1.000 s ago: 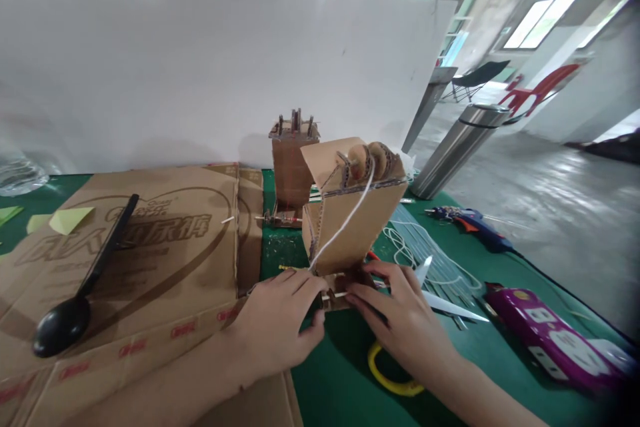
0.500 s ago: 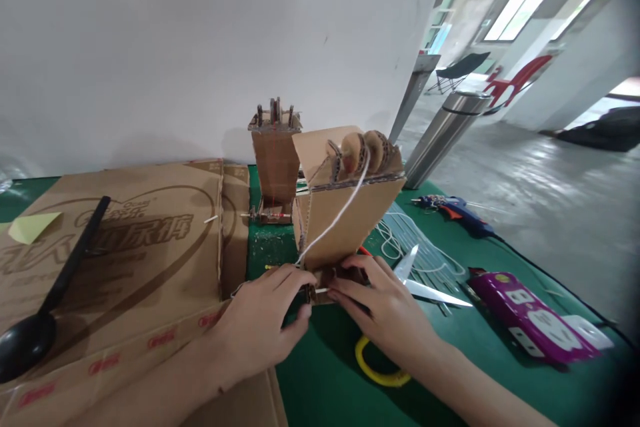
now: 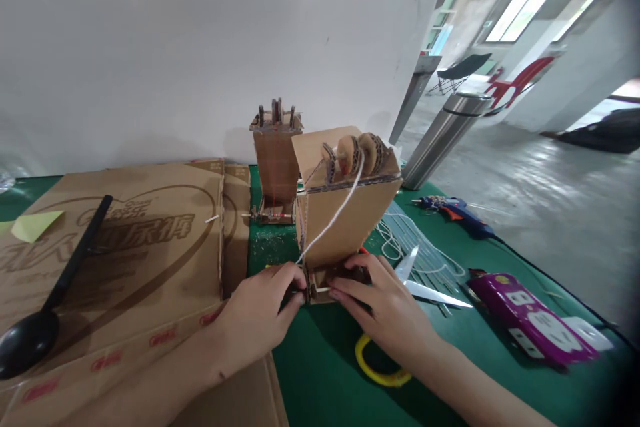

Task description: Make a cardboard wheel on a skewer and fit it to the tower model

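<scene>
A cardboard tower (image 3: 345, 217) stands before me, with several round cardboard discs (image 3: 367, 155) along its top. White string (image 3: 330, 220) hangs from the discs down its front to the lower left. My left hand (image 3: 270, 303) is pinched closed at the left side of the tower's low base (image 3: 325, 297); what lies between thumb and fingers is hidden. My right hand (image 3: 373, 297) reaches into the base's right part, thumb and fingers closed around the end of a thin white stick (image 3: 321, 289) lying across the base.
Behind stands a second cardboard tower (image 3: 277, 163). Flattened cardboard (image 3: 150, 267) with a black spoon (image 3: 65, 280) lies left. On the right are scissors (image 3: 435, 293), clear glue sticks (image 3: 417, 247), a glue gun (image 3: 457, 213), a purple box (image 3: 530, 317) and a steel cylinder (image 3: 445, 140).
My left hand has shifted slightly left, from the front of the base to its left side, uncovering more of the stick. The tower has tilted slightly left. My right hand stays nearly in place.
</scene>
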Demonstrator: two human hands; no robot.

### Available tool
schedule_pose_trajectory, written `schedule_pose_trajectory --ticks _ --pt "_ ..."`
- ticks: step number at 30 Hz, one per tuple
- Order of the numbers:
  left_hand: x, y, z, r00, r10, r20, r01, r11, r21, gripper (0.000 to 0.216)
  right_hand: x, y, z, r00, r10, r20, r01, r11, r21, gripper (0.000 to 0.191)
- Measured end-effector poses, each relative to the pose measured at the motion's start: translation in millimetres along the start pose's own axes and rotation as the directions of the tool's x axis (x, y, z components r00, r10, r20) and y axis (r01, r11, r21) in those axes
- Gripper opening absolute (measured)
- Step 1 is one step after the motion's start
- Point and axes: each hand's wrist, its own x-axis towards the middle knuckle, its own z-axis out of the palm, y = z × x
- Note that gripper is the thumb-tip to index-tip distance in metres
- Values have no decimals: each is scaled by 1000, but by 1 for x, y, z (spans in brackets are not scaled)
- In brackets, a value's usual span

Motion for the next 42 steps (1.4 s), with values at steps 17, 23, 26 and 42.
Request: schedule_pose_trajectory --ticks 17,23,26,42 --pt "1 0 0 999 5 -39 -1 994 107 14 -2 17 -32 954 192 231 -209 976 53 12" --pt "1 -2 3 999 34 -14 -31 990 137 11 -3 24 -29 952 229 201 -250 965 82 13" --pt "1 -2 2 999 51 0 -50 986 157 13 -2 26 -29 956 224 191 -241 968 74 16" --pt "-1 5 -2 996 90 -2 -87 967 239 13 -5 30 -27 952 224 210 -247 965 90 22"
